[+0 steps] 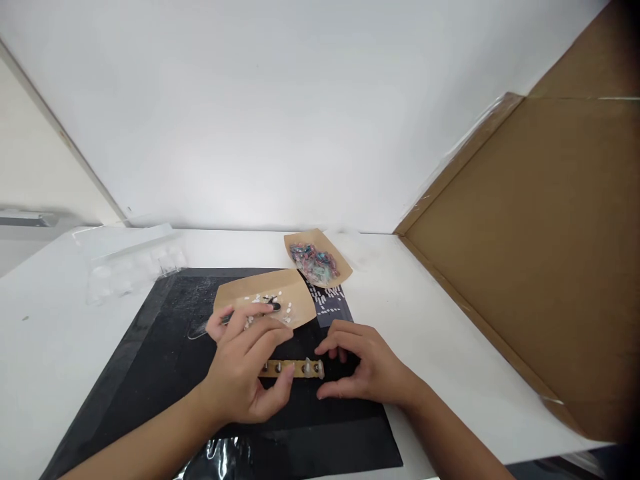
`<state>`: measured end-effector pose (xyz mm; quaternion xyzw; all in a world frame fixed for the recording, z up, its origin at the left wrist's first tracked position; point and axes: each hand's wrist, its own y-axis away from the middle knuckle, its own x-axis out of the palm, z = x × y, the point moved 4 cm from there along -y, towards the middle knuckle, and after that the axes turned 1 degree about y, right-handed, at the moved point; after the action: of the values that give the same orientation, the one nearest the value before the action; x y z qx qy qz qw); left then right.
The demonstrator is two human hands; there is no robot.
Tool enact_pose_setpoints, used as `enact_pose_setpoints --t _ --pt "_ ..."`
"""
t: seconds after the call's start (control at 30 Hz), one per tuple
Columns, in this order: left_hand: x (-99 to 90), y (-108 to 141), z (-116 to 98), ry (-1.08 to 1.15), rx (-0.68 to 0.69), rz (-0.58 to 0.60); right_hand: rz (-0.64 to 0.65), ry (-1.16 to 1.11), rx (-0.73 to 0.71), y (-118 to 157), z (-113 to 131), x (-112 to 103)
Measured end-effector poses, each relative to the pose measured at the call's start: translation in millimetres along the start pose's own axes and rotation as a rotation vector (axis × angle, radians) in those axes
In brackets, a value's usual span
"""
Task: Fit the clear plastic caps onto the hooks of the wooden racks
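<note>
My left hand (247,367) reaches over a narrow tan strip (285,369) with a row of small dark metal studs. Its thumb rests at the strip, apart from the index fingertip, while the rear fingers appear curled on a slim dark tool (274,307), mostly hidden by them. Small clear pieces (320,369) stand at the strip's right end. Around that end, my right hand (363,363) has thumb and index finger apart, nothing between them. Just beyond the left hand lies a tan paper tray (235,290) with small white and dark bits.
A black mat (320,447) covers the work area. Behind is a second paper tray (290,240) of colourful pieces, beside a dark card (330,320) with white marks. Clear plastic packaging (135,270) lies left; a large cardboard panel (530,253) stands right.
</note>
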<state>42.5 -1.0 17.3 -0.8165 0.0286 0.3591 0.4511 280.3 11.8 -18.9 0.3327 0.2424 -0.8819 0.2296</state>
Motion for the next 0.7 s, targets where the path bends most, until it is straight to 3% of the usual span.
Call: enact_pose_setpoints --t 0.17,0.33,0.53,0.6,0.7 --pt "-23.9 -4.1 25.9 -0.19 0.109 -0.175 -0.124 0.041 -0.063 -2.3 0.7 -7.1" --pt "-37.5 -10.7 56.2 -0.311 -0.027 -0.262 -0.442 0.264 -0.172 -3.3 1.5 -25.0" --pt "-44.3 -20.0 70.6 -0.319 0.038 -0.153 -0.679 0.533 0.087 10.4 -2.0 -56.5" --pt "-44.8 -20.5 74.5 -0.304 0.05 -0.133 -0.657 0.531 0.118 4.9 -1.3 -64.6" --pt "-42.7 -19.3 81.6 -0.279 0.041 -0.123 -0.484 0.559 0.11 -20.4 -2.4 -72.4"
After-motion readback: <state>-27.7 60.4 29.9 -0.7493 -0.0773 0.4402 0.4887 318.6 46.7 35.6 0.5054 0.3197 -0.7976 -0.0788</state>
